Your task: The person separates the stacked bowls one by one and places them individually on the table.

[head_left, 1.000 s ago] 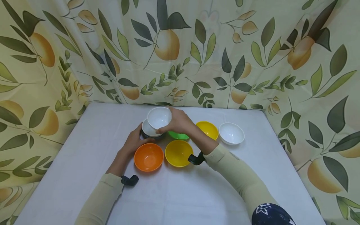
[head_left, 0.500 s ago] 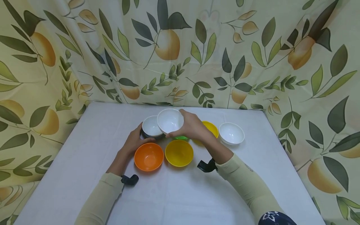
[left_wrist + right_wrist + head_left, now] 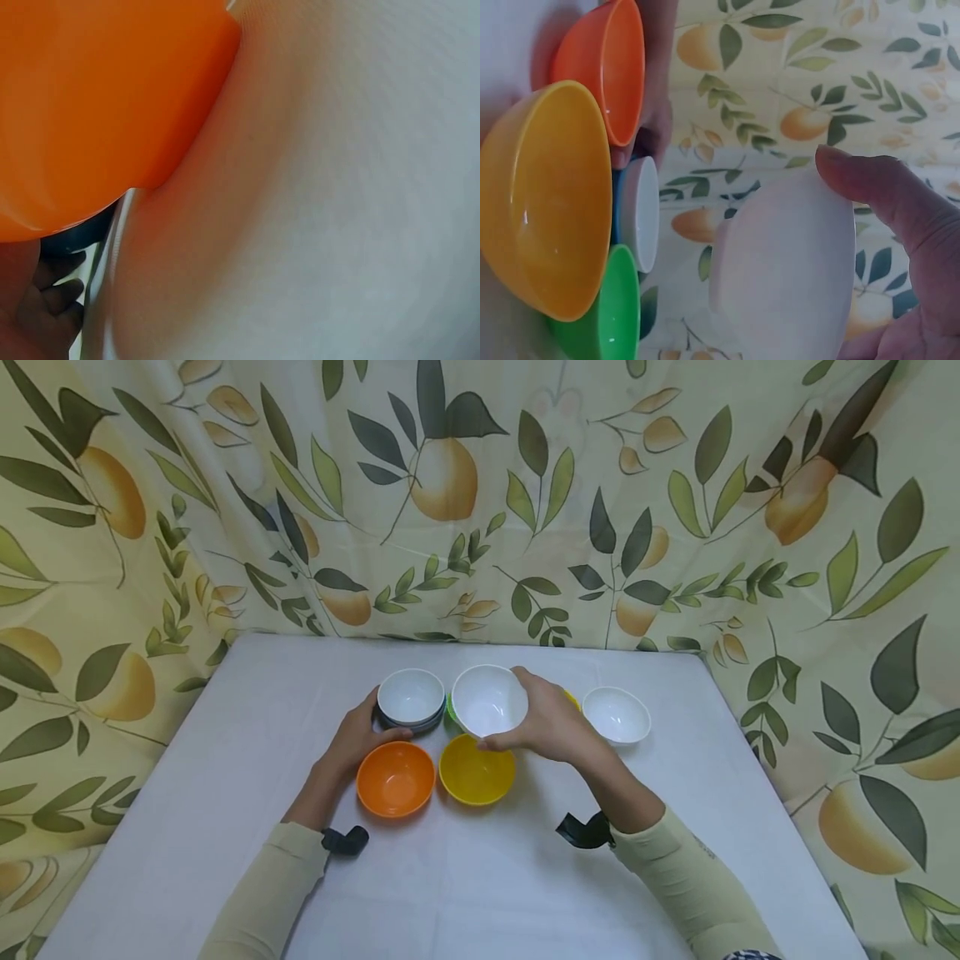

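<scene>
My right hand (image 3: 553,720) grips a white bowl (image 3: 489,700) by its right side, thumb at the near rim and fingers at the far one. The right wrist view shows this bowl raised off the table, apart from the others. On the left, my left hand (image 3: 354,742) holds a dark blue bowl (image 3: 422,727), thumb in front and fingers around its left side. Another white bowl (image 3: 411,696) sits inside the dark one. Just in front stand an orange bowl (image 3: 396,779) and a yellow bowl (image 3: 477,777). A green bowl (image 3: 621,307) is mostly hidden behind the raised bowl in the head view.
A third white bowl (image 3: 617,716) stands at the right. Beside it, a second yellow bowl (image 3: 573,699) is nearly covered by my right hand. The white-covered table (image 3: 450,893) ends at the back against a fruit-patterned curtain (image 3: 480,527).
My right hand has carried the white bowl rightward and nearer, away from the dark-and-white stack to over the green bowl. My left hand has stayed at the dark blue bowl.
</scene>
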### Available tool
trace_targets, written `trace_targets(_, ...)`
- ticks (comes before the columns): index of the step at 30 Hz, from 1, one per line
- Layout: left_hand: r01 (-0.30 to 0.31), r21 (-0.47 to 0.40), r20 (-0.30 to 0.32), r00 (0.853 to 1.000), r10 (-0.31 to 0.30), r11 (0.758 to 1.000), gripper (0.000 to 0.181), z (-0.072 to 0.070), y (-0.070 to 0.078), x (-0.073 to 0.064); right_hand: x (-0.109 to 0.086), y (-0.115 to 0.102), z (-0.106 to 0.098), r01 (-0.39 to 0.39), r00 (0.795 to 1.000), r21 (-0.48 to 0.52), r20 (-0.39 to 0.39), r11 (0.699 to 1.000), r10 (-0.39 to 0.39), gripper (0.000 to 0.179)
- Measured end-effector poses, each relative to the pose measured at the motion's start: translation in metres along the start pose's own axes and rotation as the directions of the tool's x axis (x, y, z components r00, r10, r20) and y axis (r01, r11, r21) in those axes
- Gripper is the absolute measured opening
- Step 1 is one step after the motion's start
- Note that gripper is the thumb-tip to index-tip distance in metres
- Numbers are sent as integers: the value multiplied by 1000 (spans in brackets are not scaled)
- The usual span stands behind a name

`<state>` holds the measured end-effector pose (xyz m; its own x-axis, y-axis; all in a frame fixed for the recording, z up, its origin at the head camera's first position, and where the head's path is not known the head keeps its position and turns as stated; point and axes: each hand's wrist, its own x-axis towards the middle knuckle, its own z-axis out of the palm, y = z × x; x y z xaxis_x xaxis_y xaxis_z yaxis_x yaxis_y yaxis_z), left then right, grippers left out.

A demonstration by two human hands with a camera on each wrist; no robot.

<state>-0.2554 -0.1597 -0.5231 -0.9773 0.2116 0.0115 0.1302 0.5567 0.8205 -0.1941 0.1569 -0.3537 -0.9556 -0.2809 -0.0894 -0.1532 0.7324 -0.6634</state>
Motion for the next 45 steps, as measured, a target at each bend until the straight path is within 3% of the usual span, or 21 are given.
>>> trace_targets(15,43,0,-3,999,-43,999,114,2,2,1,-33,33,0,-26,998,48,-64,999,29,109)
trace_targets(25,49,11,2,999,-49,999,115,0,4,2,-52,52,4,-121,989,22,-85,992,122,121)
trace_targets(34,46,18,2,999,-46,999,112,1,5,0,-60,75,12,-113,985,53,-125,992,119,110)
trace_targets(40,41,10,-5,999,-41,999,112,1,3,0,-62,87,18,-81,985,41,-151,996,87,122)
trace_targets(45,40,9,-3,999,-40,999,112,1,1,0,-65,94,24,-100,983,57,-149,993,108,130)
